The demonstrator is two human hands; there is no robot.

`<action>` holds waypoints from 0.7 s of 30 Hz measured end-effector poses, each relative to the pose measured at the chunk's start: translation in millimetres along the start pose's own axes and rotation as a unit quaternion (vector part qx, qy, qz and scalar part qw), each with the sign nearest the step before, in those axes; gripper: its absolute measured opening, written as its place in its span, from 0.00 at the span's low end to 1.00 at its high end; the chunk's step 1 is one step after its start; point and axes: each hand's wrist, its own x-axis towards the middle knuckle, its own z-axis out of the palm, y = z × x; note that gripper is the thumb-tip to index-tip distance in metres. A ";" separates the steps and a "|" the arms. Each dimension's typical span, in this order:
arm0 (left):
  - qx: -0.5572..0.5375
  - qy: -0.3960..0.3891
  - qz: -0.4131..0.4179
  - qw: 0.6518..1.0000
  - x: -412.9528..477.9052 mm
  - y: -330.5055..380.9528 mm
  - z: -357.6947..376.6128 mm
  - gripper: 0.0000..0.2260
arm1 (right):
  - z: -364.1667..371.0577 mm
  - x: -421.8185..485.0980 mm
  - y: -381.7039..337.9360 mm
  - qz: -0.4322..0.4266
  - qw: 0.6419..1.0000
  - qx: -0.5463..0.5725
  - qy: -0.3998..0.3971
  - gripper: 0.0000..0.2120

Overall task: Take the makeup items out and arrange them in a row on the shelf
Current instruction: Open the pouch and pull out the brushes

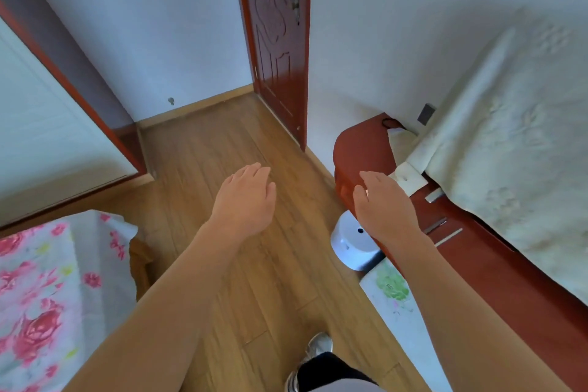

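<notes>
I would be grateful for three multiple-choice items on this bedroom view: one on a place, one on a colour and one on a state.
1. Where does the white round container stand?
A. On the floor beside the red-brown cabinet
B. On the bed
C. Against the door

2. What colour are the large flowers on the bedsheet?
A. Blue
B. Pink
C. Black

3. What do the left hand and right hand hold?
A. One makeup item each
B. Nothing
C. A cloth between them

Answers: 1 A, it sits on the wooden floor at the cabinet's foot; 2 B, the blooms are pink on white; 3 B, both hands are extended with relaxed, empty fingers.
</notes>
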 end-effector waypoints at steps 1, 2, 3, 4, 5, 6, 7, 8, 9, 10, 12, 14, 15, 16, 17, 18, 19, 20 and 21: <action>0.004 -0.005 0.006 1.000 18.4 1.9 1.4 0.22 | -0.6 13.9 4.3 0.007 1.000 -0.002 0.000 0.17; 0.007 -0.009 0.014 1.000 36.5 4.8 2.1 0.23 | -2.0 28.1 10.1 0.015 1.000 -0.003 0.003 0.18; 0.010 -0.012 0.023 1.000 54.0 8.8 2.4 0.23 | -4.3 41.2 16.1 0.025 1.000 -0.004 0.007 0.17; 0.013 -0.012 0.031 0.999 71.5 14.0 1.9 0.23 | -7.1 53.8 23.1 0.035 0.999 -0.006 0.011 0.18; 0.014 -0.009 0.040 0.999 89.2 19.5 0.7 0.23 | -11.0 65.7 29.7 0.046 0.999 -0.012 0.012 0.19; 0.013 -0.005 0.052 0.999 105.8 26.4 -1.2 0.23 | -14.8 76.0 36.6 0.059 0.998 -0.016 0.011 0.20; 0.010 -0.003 0.069 0.998 121.4 34.3 -2.9 0.22 | -19.4 84.4 43.3 0.076 0.997 -0.018 0.013 0.20; 0.009 -0.002 0.090 0.996 135.9 43.0 -3.9 0.22 | -23.7 92.0 50.6 0.094 0.995 -0.018 0.020 0.20; 0.008 -0.003 0.113 0.994 149.9 52.4 -4.4 0.22 | -28.0 98.1 57.8 0.112 0.993 -0.019 0.029 0.19; 0.008 -0.003 0.137 0.991 163.5 62.0 -3.9 0.21 | -31.9 103.0 64.7 0.129 0.991 -0.019 0.038 0.18; 0.007 -0.005 0.189 0.982 192.3 81.3 -0.3 0.20 | -37.8 110.6 77.5 0.159 0.986 -0.019 0.054 0.17; 0.005 -0.014 0.240 0.971 223.7 100.4 6.4 0.19 | -40.0 117.0 89.7 0.195 0.978 -0.024 0.069 0.17; 0.006 -0.023 0.263 0.964 238.5 109.8 10.2 0.20 | -39.6 118.9 96.0 0.213 0.973 -0.029 0.077 0.16; 0.007 -0.031 0.285 0.958 251.8 119.0 14.0 0.21 | -38.9 120.0 101.7 0.231 0.969 -0.036 0.084 0.16; 0.007 -0.039 0.307 0.951 264.7 127.7 18.3 0.21 | -38.4 121.1 106.4 0.250 0.963 -0.039 0.090 0.15; 0.005 -0.048 0.331 0.942 276.9 136.4 22.6 0.21 | -37.8 122.3 109.9 0.272 0.957 -0.037 0.095 0.15; 0.002 -0.059 0.352 0.934 287.7 144.2 26.6 0.21 | -36.8 122.9 111.6 0.294 0.950 -0.035 0.098 0.15; 0.000 -0.070 0.370 0.926 297.4 151.4 30.5 0.20 | -35.3 123.5 112.7 0.311 0.945 -0.034 0.100 0.15; -0.004 -0.079 0.388 0.918 306.7 158.3 34.8 0.20 | -33.4 124.0 113.8 0.324 0.940 -0.035 0.104 0.15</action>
